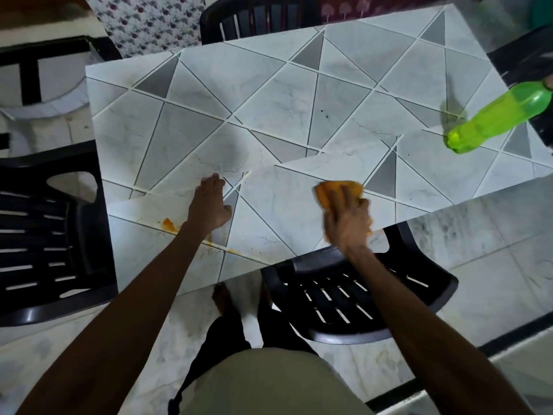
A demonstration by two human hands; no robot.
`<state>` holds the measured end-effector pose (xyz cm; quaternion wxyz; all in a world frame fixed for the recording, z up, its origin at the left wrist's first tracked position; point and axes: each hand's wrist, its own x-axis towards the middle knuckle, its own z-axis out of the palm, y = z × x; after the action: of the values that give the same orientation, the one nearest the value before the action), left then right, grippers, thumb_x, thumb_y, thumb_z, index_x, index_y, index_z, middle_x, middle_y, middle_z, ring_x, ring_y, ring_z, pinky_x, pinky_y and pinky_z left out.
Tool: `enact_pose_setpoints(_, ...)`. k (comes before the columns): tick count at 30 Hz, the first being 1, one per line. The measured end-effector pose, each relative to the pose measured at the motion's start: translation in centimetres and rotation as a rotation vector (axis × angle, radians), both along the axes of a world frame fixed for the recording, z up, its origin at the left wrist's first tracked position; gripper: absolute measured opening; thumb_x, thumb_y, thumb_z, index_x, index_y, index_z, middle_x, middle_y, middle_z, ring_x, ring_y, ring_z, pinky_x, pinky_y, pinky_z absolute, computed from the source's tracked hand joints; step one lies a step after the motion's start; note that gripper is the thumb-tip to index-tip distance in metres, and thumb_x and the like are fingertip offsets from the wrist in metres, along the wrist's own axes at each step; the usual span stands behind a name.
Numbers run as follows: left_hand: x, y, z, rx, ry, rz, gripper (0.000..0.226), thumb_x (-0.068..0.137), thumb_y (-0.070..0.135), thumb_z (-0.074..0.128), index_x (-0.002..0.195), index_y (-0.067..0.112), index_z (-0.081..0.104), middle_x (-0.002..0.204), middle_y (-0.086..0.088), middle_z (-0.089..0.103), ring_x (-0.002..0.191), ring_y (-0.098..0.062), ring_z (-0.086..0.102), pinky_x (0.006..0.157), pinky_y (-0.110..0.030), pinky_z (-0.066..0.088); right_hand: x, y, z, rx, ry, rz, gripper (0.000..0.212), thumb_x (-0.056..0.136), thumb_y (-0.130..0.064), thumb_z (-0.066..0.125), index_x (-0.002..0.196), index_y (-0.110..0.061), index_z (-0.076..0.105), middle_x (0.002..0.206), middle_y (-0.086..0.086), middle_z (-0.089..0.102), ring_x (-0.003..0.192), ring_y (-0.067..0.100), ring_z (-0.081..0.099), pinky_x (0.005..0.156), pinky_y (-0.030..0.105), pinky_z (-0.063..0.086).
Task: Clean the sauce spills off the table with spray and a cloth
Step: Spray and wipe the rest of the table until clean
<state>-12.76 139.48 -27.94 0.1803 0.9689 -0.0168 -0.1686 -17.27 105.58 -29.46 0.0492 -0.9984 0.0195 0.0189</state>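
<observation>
our two bare forearms reach up from the bottom edge onto the tiled tabletop [269, 100]. at far left a black plastic chair [45, 235] stands just beside the tabletop. near the front edge an orange sauce spill [168, 224] lies just left of our left wrist, with thinner smears trailing rightward past the forearm. our left hand [209, 205] grasps nothing: it rests on the tabletop, fingers loosely bent, fingertips touching the surface. to its right our right hand [347, 223], slightly blurred, grips an orange cloth [338, 190] and presses it onto the tabletop, fingers laid over it and thumb at its right side. cloth and spill are apart, with the left hand between them. below the right forearm a second black chair [359, 295] sits partly under the front edge. at far right a green bottle [502, 118] stands on the tabletop, its top cut by the frame edge.
</observation>
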Motion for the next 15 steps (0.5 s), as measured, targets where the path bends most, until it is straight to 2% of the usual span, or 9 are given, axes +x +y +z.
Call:
enact_pose_setpoints(2, -0.2, 0.2, 0.2, -0.002, -0.017, -0.016, 0.070, 0.086, 0.020, 0.070, 0.146, 0.004, 0.038, 0.158, -0.017, 0.028, 0.145, -0.035, 0.025, 0.117, -0.044, 0.024, -2.4, 5.3, 0.0, 0.084, -0.040, 0.124, 0.056, 0.090, -0.036, 0.056, 0.145, -0.029, 0.048, 0.150, 0.009, 0.047, 0.098, 0.037, 0.049, 0.078, 0.043, 0.046)
enact_pose_setpoints(5, -0.7, 1.0, 0.7, -0.022, -0.043, -0.040, 0.070, 0.088, 0.024, 0.070, 0.148, 0.006, 0.038, 0.159, -0.013, 0.029, 0.146, -0.033, 0.027, 0.118, -0.043, 0.022, -6.2, 12.3, -0.2, 0.186, -0.055, 0.320, 0.056, 0.088, -0.031, 0.062, 0.144, -0.034, 0.052, 0.150, 0.004, 0.049, 0.104, 0.038, 0.050, 0.080, 0.043, 0.046)
enact_pose_setpoints(9, -2.5, 3.4, 0.7, -0.028, -0.133, -0.049, 0.058, 0.086, 0.026, 0.066, 0.137, 0.002, 0.052, 0.145, -0.019, 0.048, 0.135, -0.037, 0.045, 0.113, -0.046, 0.032, -7.4, 13.9, -1.1, 0.222, -0.073, 0.515, 0.047, 0.091, -0.024, 0.064, 0.138, -0.028, 0.061, 0.145, 0.005, 0.056, 0.104, 0.041, 0.055, 0.086, 0.047, 0.051)
enact_pose_setpoints(12, -4.6, 6.2, 0.6, -0.052, -0.217, 0.045, 0.057, 0.084, 0.029, 0.057, 0.132, -0.001, 0.055, 0.139, -0.022, 0.053, 0.130, -0.038, 0.048, 0.110, -0.048, 0.037, -4.5, 10.7, -1.1, 0.223, -0.048, 0.343, 0.046, 0.092, -0.027, 0.056, 0.138, -0.029, 0.058, 0.145, 0.007, 0.055, 0.103, 0.040, 0.051, 0.084, 0.049, 0.052)
enact_pose_setpoints(15, -7.2, 9.6, 0.3, -0.061, -0.265, 0.176, 0.056, 0.089, 0.033, 0.049, 0.132, -0.002, 0.054, 0.139, -0.023, 0.052, 0.130, -0.039, 0.047, 0.109, -0.050, 0.039, 0.2, 9.3, -0.5, 0.157, 0.000, 0.123, 0.051, 0.096, -0.038, 0.051, 0.146, -0.027, 0.048, 0.151, 0.011, 0.044, 0.121, 0.048, 0.042, 0.105, 0.055, 0.037)
